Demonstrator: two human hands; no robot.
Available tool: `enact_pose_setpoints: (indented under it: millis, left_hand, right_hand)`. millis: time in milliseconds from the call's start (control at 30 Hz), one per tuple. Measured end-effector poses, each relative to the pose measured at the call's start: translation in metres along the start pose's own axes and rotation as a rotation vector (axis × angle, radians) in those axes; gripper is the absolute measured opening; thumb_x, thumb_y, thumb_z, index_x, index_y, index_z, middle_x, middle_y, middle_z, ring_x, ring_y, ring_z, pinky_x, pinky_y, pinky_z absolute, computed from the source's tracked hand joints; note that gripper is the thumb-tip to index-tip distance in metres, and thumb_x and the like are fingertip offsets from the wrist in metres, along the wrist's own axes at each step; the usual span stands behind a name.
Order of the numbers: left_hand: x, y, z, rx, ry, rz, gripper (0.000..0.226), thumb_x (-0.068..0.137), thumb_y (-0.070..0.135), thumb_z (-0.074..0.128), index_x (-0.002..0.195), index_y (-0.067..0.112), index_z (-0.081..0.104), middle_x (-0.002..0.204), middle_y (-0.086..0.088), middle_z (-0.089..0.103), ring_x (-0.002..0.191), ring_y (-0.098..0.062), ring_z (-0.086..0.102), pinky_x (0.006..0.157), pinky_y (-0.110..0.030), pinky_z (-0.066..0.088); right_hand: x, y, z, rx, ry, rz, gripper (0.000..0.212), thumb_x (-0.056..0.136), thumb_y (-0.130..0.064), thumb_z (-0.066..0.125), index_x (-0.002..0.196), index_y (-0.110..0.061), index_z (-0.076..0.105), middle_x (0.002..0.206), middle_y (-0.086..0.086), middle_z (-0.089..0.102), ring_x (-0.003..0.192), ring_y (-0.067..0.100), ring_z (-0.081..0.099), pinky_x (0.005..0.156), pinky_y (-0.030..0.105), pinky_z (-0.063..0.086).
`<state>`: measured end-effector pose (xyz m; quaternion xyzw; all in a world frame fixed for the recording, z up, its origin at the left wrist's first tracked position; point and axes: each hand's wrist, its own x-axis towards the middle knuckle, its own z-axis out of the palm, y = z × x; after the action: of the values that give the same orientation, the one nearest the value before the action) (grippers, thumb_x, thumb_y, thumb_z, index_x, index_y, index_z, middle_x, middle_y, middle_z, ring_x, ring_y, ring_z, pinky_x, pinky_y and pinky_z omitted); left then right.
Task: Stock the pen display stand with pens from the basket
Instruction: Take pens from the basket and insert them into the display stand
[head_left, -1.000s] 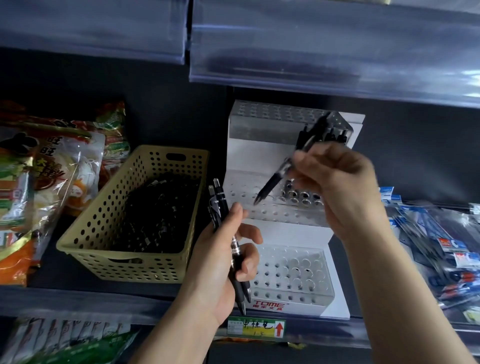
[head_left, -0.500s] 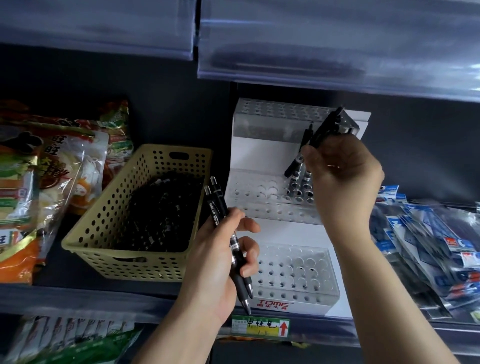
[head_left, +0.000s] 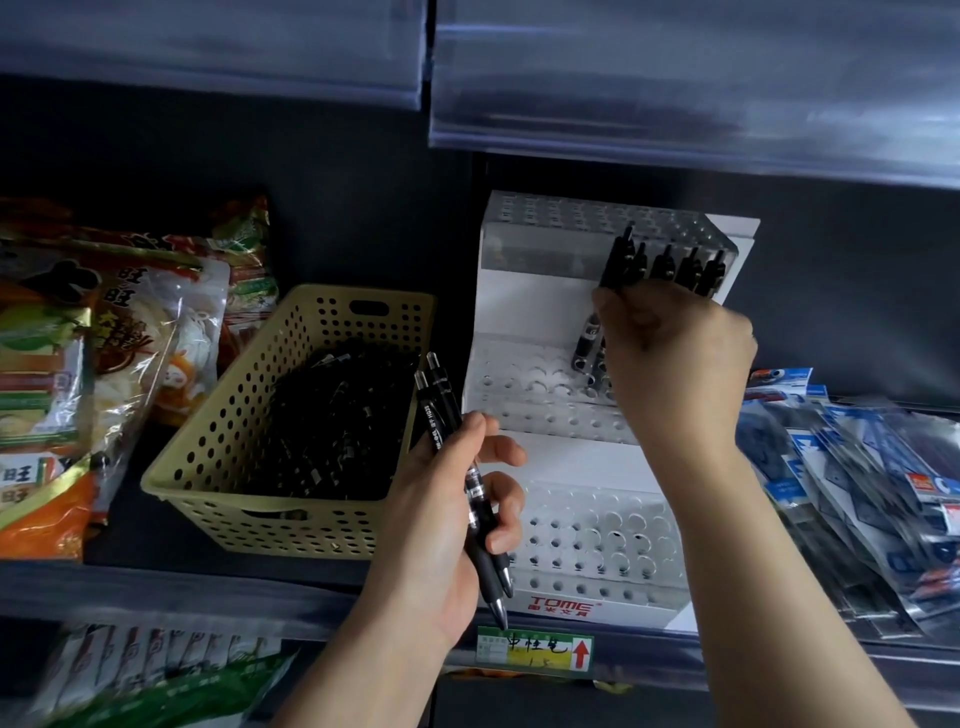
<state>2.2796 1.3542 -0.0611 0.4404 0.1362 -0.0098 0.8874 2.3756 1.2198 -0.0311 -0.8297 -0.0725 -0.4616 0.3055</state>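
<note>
The right hand pinches one black click pen standing in the top tier of the white three-tier perforated display stand. Four more black pens stand just right of it. The left hand grips two black pens. Left of that hand, one beige perforated plastic basket holds uncounted black pens.

Bare left hand, bare right hand, bare forearms
</note>
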Motion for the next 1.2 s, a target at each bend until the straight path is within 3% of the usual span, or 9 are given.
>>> enact_pose_setpoints:
  millis: [400, 567, 667, 767, 833, 900, 1033, 1100, 1200]
  left_hand:
    - [0.000, 0.001, -0.004, -0.015, 0.006, 0.002, 0.014, 0.092, 0.019, 0.050, 0.096, 0.007, 0.055, 0.068, -0.006, 0.060, 0.041, -0.014, 0.039, 0.036, -0.018, 0.023]
    - [-0.001, 0.003, -0.002, -0.042, -0.016, -0.021, 0.019, 0.082, 0.017, 0.052, 0.098, 0.008, 0.056, 0.067, -0.006, 0.056, 0.043, -0.014, 0.036, 0.038, -0.019, 0.020]
    - [-0.001, 0.001, -0.001, -0.026, -0.019, -0.016, 0.027, 0.089, 0.007, 0.042, 0.111, 0.006, 0.059, 0.070, -0.006, 0.054, 0.046, -0.014, 0.039, 0.038, -0.019, 0.024]
    - [-0.001, -0.001, 0.001, 0.038, -0.023, 0.021, 0.025, 0.091, 0.001, 0.047, 0.108, 0.005, 0.065, 0.066, -0.004, 0.052, 0.050, -0.014, 0.045, 0.037, -0.021, 0.031]
    - [-0.001, -0.002, 0.000, 0.091, -0.061, 0.048, 0.021, 0.090, 0.004, 0.054, 0.106, 0.006, 0.066, 0.063, -0.003, 0.052, 0.052, -0.015, 0.049, 0.039, -0.024, 0.037]
    - [-0.002, -0.002, -0.001, 0.132, -0.123, 0.061, 0.024, 0.084, 0.011, 0.058, 0.106, 0.004, 0.066, 0.061, -0.002, 0.053, 0.051, -0.014, 0.050, 0.042, -0.025, 0.041]
    - [-0.005, 0.000, 0.002, 0.155, -0.210, 0.074, 0.018, 0.077, 0.019, 0.060, 0.085, 0.003, 0.063, 0.061, -0.004, 0.056, 0.048, -0.016, 0.051, 0.042, -0.025, 0.042]
    - [-0.005, 0.001, 0.003, 0.162, -0.218, 0.080, 0.018, 0.077, 0.021, 0.060, 0.083, 0.004, 0.062, 0.063, -0.006, 0.059, 0.049, -0.017, 0.052, 0.043, -0.026, 0.043]
    - [-0.004, -0.001, 0.003, 0.197, -0.180, 0.086, 0.028, 0.078, 0.027, 0.059, 0.096, 0.006, 0.065, 0.065, -0.006, 0.063, 0.050, -0.018, 0.054, 0.045, -0.027, 0.047]
  right_hand:
    - [0.002, -0.002, 0.003, -0.162, -0.062, 0.015, 0.026, 0.083, -0.025, 0.068, 0.063, -0.009, 0.063, 0.054, 0.011, 0.060, 0.046, 0.025, 0.035, 0.050, 0.013, 0.015]
    - [0.000, -0.003, 0.011, -0.225, -0.102, 0.034, 0.022, 0.086, -0.027, 0.065, 0.074, -0.009, 0.067, 0.063, 0.015, 0.065, 0.053, 0.036, 0.054, 0.054, 0.027, 0.027]
    - [0.001, -0.003, 0.009, -0.249, -0.125, 0.025, 0.023, 0.086, -0.026, 0.065, 0.071, -0.008, 0.065, 0.060, 0.016, 0.062, 0.051, 0.030, 0.041, 0.050, 0.024, 0.022]
    - [0.001, -0.005, 0.003, -0.257, -0.170, 0.048, 0.028, 0.085, -0.031, 0.066, 0.068, -0.008, 0.065, 0.057, 0.011, 0.060, 0.051, 0.028, 0.039, 0.047, 0.023, 0.020]
    - [0.003, -0.009, -0.004, -0.142, -0.196, 0.068, 0.038, 0.084, -0.037, 0.068, 0.059, -0.010, 0.059, 0.046, 0.000, 0.051, 0.048, 0.022, 0.041, 0.045, 0.024, 0.024]
    - [0.007, -0.017, -0.013, 0.101, -0.349, 0.122, 0.042, 0.083, -0.042, 0.068, 0.056, -0.012, 0.059, 0.043, -0.002, 0.050, 0.043, 0.011, 0.043, 0.043, 0.018, 0.028]
    - [0.000, -0.035, -0.026, 0.531, -1.011, 0.288, 0.031, 0.079, -0.038, 0.069, 0.067, -0.009, 0.069, 0.051, -0.004, 0.059, 0.048, 0.001, 0.050, 0.052, 0.010, 0.037]
    - [-0.005, -0.035, -0.025, 0.664, -1.072, 0.331, 0.035, 0.077, -0.033, 0.069, 0.066, -0.001, 0.063, 0.053, 0.000, 0.053, 0.050, 0.004, 0.047, 0.051, 0.009, 0.036]
    - [-0.004, -0.034, -0.023, 0.761, -0.944, 0.458, 0.026, 0.068, -0.036, 0.071, 0.062, -0.012, 0.061, 0.052, -0.005, 0.054, 0.047, 0.002, 0.048, 0.045, 0.008, 0.035]
